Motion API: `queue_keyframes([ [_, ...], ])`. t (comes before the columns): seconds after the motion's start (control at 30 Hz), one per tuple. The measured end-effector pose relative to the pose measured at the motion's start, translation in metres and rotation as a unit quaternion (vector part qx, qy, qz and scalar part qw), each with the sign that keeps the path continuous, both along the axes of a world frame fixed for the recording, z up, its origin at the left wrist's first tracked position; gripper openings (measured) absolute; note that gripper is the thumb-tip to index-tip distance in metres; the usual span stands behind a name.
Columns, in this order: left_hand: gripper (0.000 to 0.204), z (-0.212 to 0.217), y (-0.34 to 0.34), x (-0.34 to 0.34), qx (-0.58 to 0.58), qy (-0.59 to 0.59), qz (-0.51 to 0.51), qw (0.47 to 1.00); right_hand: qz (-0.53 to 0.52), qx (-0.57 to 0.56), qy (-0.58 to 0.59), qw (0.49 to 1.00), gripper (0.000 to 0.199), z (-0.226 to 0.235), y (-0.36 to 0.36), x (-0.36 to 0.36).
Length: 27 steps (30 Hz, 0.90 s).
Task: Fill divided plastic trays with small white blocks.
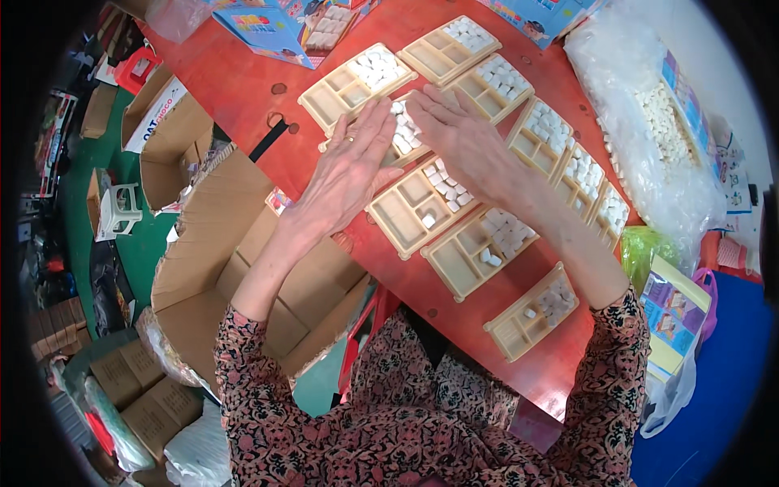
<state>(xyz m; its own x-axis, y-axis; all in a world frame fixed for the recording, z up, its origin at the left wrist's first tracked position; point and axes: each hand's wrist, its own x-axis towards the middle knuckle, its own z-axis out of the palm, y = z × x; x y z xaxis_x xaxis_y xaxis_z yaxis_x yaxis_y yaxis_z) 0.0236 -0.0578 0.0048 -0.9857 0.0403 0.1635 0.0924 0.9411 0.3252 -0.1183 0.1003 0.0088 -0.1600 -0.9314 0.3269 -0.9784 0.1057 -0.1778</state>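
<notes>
My left hand (350,166) and my right hand (458,134) meet over a cream divided plastic tray, mostly hidden beneath them. White, marshmallow-like pieces (403,130) show between the hands. The left hand's fingers are stretched out along the tray's left side, with a ring on one. Those of my right hand reach out flat over its right side. Just nearer stands another cream tray (395,213), with white pieces in its right compartment and a single one in a small compartment. A similar tray (456,264) lies beside it, two loose pieces in a small compartment.
More part-filled trays (357,77) stand around on the red table (243,97); one (511,337) lies near the front edge. A large clear bag of white pieces (665,122) is at right. Blue printed boxes (264,32) stand at the back, an open cardboard carton (203,252) at left.
</notes>
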Motion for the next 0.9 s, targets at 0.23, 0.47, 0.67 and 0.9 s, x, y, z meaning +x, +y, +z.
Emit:
queue_keyframes([
  [0.23,0.064,-0.004,0.000,-0.002,-0.003,0.015,-0.008,1.000,0.008,-0.027,0.060,0.998,0.044,-0.007,0.002,0.002],
  [0.47,0.064,-0.003,0.001,-0.002,-0.014,0.023,-0.005,1.000,0.012,-0.097,-0.023,0.995,0.009,0.007,0.000,-0.001],
  [0.67,0.065,-0.003,0.002,-0.004,-0.005,0.014,-0.004,1.000,-0.018,-0.096,-0.092,0.991,0.009,-0.005,-0.017,0.003],
  [0.9,0.065,-0.004,-0.007,0.002,0.053,0.016,0.013,0.998,-0.080,-0.115,-0.258,0.956,0.009,0.007,-0.016,0.001],
])
